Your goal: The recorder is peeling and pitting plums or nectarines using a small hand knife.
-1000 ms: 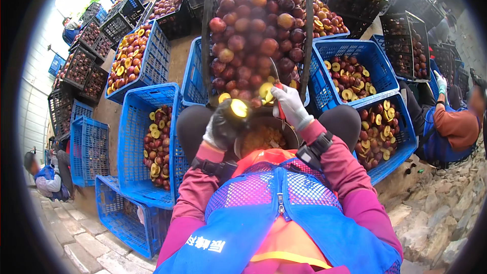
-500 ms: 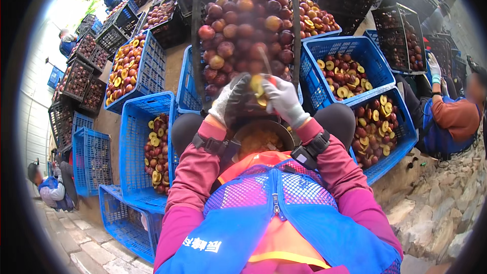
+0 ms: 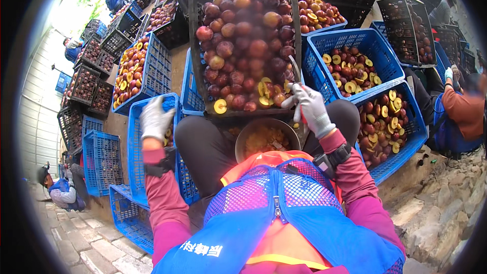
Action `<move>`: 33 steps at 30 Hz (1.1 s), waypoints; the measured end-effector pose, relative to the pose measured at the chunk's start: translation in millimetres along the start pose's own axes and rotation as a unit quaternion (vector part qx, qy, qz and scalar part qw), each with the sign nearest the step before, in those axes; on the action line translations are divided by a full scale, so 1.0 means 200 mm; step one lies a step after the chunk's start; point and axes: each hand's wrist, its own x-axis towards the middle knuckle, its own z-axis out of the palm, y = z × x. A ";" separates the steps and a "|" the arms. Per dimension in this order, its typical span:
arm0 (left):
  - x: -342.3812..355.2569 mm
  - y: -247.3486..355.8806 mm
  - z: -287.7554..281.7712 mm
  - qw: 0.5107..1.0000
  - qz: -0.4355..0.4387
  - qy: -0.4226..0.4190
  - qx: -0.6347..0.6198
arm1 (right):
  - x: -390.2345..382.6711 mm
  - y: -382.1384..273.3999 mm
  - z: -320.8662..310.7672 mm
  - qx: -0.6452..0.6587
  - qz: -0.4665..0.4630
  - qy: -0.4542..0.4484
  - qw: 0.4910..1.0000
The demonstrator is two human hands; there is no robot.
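Observation:
My right hand (image 3: pixel 313 107), in a pale grey glove, grips a knife (image 3: pixel 295 68) with a red handle and a thin blade pointing up and away. It is beside the near right corner of a black crate (image 3: pixel 194 45) heaped with whole dark red plums (image 3: pixel 243 30). Several cut plums (image 3: pixel 220 106) with yellow flesh lie along that crate's near edge. Out to the left, my gloved left hand (image 3: pixel 156 117) is over a blue crate (image 3: pixel 136 147) with its fingers apart. No fruit shows in it. The hand hides most of the cut plums in that crate.
Between my knees is a round metal bowl (image 3: pixel 238 144) with yellowish scraps. Two blue crates (image 3: pixel 401 71) of cut plums stand on the right, another (image 3: pixel 154 66) at far left. Stacked black crates (image 3: pixel 78 83) rise behind. A co-worker (image 3: pixel 459 111) sits at right.
My left hand has left the middle of the plum crate and swung left over the blue crate. My right hand, with the knife, has moved right and slightly down.

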 end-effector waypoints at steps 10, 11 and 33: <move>0.42 1.26 0.81 0.954 0.197 -0.187 0.127 | -0.23 0.01 -0.03 -0.001 0.075 -0.015 0.997; 0.44 1.25 0.80 0.954 0.201 -0.188 0.120 | -0.24 0.01 -0.05 0.007 0.086 -0.014 0.996; -0.41 0.77 0.24 0.606 -0.001 -0.222 -0.764 | -0.26 -0.22 0.65 0.038 -0.049 -0.117 0.991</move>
